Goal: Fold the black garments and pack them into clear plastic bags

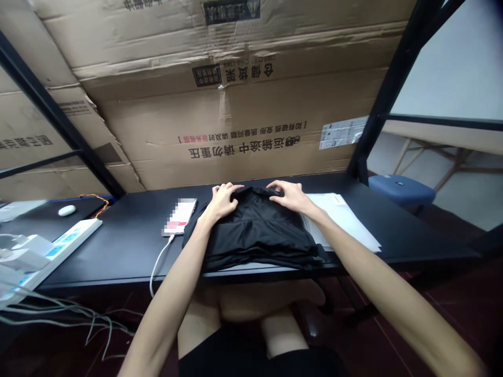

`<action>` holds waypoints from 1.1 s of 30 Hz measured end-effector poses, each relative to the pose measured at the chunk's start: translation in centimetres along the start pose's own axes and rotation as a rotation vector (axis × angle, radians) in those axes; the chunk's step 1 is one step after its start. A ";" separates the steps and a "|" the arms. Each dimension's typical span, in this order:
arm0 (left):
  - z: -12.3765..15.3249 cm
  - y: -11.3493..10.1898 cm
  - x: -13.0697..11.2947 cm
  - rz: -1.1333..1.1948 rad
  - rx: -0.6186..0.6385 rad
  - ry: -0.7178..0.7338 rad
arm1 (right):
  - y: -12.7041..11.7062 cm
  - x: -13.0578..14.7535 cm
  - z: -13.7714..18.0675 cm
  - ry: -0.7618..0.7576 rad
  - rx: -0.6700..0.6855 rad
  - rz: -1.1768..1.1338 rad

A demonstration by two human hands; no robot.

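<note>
A black folded piece of clothing (255,230) with a slight sheen lies on the dark desk in front of me, its layers stacked near the front edge. My left hand (223,203) rests at its far left corner, forefinger stretched along the top edge and thumb apart from it. At the far right corner, my right hand (290,196) touches the cloth with thumb and forefinger spread. The other fingers of both hands are partly hidden. What kind of garment it is, I cannot make out.
Left of the cloth lies a phone (181,215) on a white cable. White papers (334,214) stick out on the right. A power strip (66,246) with chargers and a white mouse (66,210) are farther left. Cardboard (243,110) walls the back; a blue stool (401,191) stands right.
</note>
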State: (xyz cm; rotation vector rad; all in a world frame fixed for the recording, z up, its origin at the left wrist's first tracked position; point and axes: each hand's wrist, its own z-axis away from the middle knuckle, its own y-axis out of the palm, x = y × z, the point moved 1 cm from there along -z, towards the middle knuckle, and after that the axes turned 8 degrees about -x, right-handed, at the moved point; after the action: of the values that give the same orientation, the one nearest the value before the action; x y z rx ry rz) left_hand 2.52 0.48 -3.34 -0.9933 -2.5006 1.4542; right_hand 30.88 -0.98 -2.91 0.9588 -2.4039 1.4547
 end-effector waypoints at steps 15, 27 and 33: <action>0.1 -2.2 -0.4 0.313 0.112 0.065 | -3.2 0.2 0.3 -0.183 0.366 -0.304; 0.5 -2.4 -0.9 0.456 0.350 -0.033 | -2.6 0.8 1.1 -0.052 0.520 -0.129; 0.4 -1.9 -1.0 0.319 0.339 -0.010 | -2.5 1.6 1.4 -0.119 0.474 -0.188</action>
State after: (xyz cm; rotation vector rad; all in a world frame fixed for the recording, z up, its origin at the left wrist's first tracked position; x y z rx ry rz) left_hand 2.21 -0.99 -1.78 -1.3539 -2.0651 1.8902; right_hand 31.40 -3.67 -1.08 1.3606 -2.0032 1.9836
